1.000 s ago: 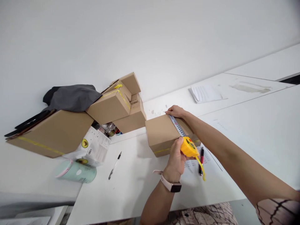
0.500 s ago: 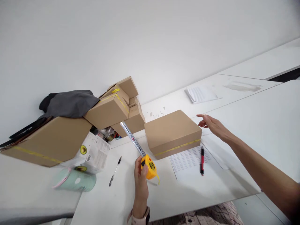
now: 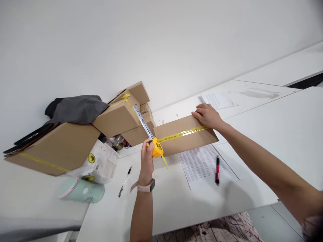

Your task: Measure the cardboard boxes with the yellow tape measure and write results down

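My left hand (image 3: 147,157) grips a yellow tape measure (image 3: 157,148) at the left end of a flat cardboard box (image 3: 184,141). A short length of its steel blade (image 3: 142,121) sticks up and to the left. The box is tipped up on its edge, so that its side with a strip of yellow tape (image 3: 183,133) faces me. My right hand (image 3: 207,116) rests on the box's upper right corner and holds it there. A printed sheet (image 3: 199,164) with a red pen (image 3: 217,169) lies just in front of the box.
Several cardboard boxes (image 3: 118,116) are stacked at the left, with a dark cloth (image 3: 77,109) on a large one (image 3: 54,148). A white carton (image 3: 101,161), a mint-green bottle (image 3: 82,190) and a black pen (image 3: 124,181) lie near them. Papers (image 3: 217,99) sit farther back.
The box went from lying flat to tipped on its edge. My right hand left the air and took its upper right corner. My left hand moved the tape measure to the box's left end.
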### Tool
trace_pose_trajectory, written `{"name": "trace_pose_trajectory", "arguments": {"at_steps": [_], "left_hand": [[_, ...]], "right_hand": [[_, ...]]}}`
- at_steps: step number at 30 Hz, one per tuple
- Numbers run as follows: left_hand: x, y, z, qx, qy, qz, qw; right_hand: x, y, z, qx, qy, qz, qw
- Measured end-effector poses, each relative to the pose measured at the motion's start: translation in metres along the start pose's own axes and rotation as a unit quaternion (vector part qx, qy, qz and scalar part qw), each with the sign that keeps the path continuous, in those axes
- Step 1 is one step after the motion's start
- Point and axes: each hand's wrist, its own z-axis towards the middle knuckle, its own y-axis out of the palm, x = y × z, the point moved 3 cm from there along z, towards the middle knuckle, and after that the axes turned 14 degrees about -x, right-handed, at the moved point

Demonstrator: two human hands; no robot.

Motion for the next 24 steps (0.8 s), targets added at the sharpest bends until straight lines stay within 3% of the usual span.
{"name": "trace_pose_trajectory", "arguments": {"at_steps": [3, 8, 11, 15, 24], "left_hand": [[-0.006, 0.027, -0.017, 0.009, 0.009, -0.011, 1.000], [-0.045, 0.088, -0.049, -0.086, -0.072, -0.094, 0.989], [-0.065, 0.110, -0.055, -0.109, -0.118, -0.128, 0.979], [-0.077, 0.118, -0.056, -0.104, -0.154, -0.144, 0.972], [-0.076, 0.125, -0.044, -0.089, -0.159, -0.149, 0.972]], "right_hand": [[-0.011, 0.015, 0.013, -0.042, -0.074, 0.003, 0.996], [-0.021, 0.027, 0.015, -0.021, -0.076, 0.014, 0.997], [-0.021, 0.028, 0.012, -0.019, -0.088, 0.023, 0.996], [-0.022, 0.027, 0.007, -0.023, -0.114, -0.017, 0.993], [-0.022, 0.032, 0.005, -0.023, -0.165, -0.064, 0.984]]}}
